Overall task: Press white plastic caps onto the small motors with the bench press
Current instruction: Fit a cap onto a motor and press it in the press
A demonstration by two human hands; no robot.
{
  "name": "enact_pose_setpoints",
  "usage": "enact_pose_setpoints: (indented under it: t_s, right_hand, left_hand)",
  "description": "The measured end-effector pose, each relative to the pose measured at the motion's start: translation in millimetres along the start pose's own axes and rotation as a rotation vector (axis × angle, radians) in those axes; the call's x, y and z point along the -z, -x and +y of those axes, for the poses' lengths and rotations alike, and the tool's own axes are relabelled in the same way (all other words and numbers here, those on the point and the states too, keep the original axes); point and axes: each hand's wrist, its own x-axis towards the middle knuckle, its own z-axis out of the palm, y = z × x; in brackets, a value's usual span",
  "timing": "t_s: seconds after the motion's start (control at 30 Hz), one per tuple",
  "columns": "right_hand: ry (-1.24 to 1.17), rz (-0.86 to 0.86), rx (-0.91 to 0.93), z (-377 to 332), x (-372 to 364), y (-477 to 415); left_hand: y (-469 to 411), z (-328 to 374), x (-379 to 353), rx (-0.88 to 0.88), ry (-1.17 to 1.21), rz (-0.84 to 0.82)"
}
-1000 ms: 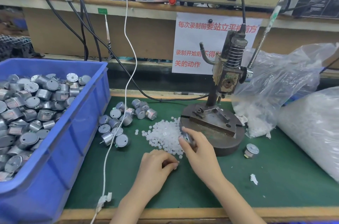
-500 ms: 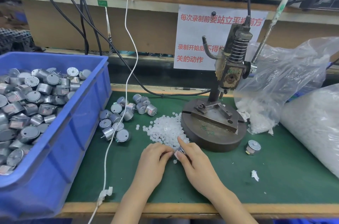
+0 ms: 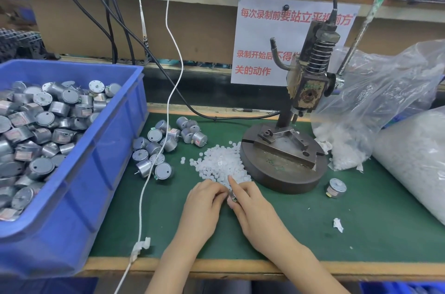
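The blue bin (image 3: 72,209) fills the left edge of your worktop (image 3: 361,233) and is heaped with bare silver motors (image 3: 36,125). At the right edge lies a big sealed bag (image 3: 414,161) of white stock, too blurred to tell apart. Behind it an open clear bag (image 3: 375,105) spills what look like more white caps toward the press.

The bench press (image 3: 308,81) stands toward the back, right of the middle. Its ram is up and the fixture on its round base (image 3: 281,173) holds nothing. A loose cluster of motors (image 3: 159,146) lies beside the bin, and the heap of caps (image 3: 219,163) sits between that cluster and the base. One lone motor (image 3: 336,187) rests by the base's right side.

Your hands meet just in front of the cap heap, toward the front edge. Your right hand (image 3: 252,207) grips the motor in work (image 3: 233,197), forefinger stretched over it. Your left hand (image 3: 204,202) has its fingers curled with the tips against that motor; whether they pinch a cap is hidden.

You seem to be seating a cap by hand, before pressing. Next you would need to stand the motor squarely in the fixture, cap up, then free a hand for the lever.
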Motion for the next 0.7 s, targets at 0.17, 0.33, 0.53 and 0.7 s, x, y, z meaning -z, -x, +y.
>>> enact_pose_setpoints:
  t_s: [0.17,0.33,0.53,0.7]
  right_hand:
    - [0.090,-0.019,0.012,-2,-2,0]
    - [0.127,-0.030,-0.008,0,-4,-2]
    - [-0.201,0.188,-0.065,0,3,5]
    - [-0.612,0.324,-0.306,5,14,2]
  left_hand:
    - [0,1,0,0.007,-0.009,0.001]
    - [1,1,1,0.011,0.004,0.000]
    - [1,1,2,0.010,0.024,0.003]
    - [1,0,1,0.011,0.022,0.014]
